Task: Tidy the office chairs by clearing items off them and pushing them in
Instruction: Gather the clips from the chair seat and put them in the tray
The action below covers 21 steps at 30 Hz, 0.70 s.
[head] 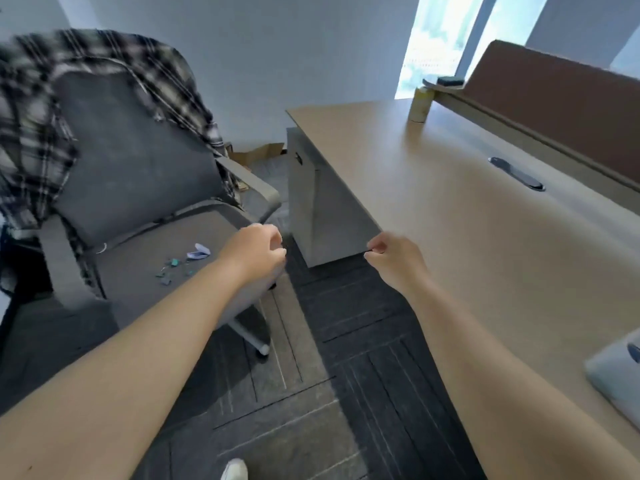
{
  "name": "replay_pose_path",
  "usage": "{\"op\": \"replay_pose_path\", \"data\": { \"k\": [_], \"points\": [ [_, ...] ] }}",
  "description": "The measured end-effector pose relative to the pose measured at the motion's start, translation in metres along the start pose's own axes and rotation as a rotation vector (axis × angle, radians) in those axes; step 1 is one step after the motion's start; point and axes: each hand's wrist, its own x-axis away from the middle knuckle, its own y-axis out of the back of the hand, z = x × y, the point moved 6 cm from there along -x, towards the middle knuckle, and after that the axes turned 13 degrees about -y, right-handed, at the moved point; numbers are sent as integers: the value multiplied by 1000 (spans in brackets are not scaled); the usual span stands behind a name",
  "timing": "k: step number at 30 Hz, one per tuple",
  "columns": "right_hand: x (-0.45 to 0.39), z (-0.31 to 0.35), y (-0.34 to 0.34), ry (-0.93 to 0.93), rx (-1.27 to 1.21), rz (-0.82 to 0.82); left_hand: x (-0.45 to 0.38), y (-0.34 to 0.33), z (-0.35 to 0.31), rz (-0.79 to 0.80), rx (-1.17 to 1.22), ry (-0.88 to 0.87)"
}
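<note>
From the head view I am reading no legible writing; the grey office chair (138, 188) is standing left of the desk (467, 209), a plaid shirt (31, 133) draping its back, small clips (171, 268) lying on its seat; my left hand (254, 252) and right hand (394, 256) are hovering loosely curled, holding nothing I can make out.

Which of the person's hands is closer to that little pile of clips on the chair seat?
Left. The left hand hovers just right of the clips, over the seat's front edge. The right hand is farther right, across the floor gap, by the desk edge.
</note>
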Motion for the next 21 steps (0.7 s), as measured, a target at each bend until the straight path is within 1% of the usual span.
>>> {"op": "replay_pose_path", "data": {
  "k": [3,7,13,16,21],
  "points": [
    [-2,53,-48,73,48,70,23,24,64,-54,11,113],
    [-10,118,-110,106,93,133,42,53,151,-96,40,247],
    [-26,204,-208,128,146,192,52,81,276,-80,48,391],
    [-39,224,-252,122,199,239,47,74,316,-44,78,431],
    [-78,234,-314,98,295,333,21,42,364,28,145,472]
  ]
}}
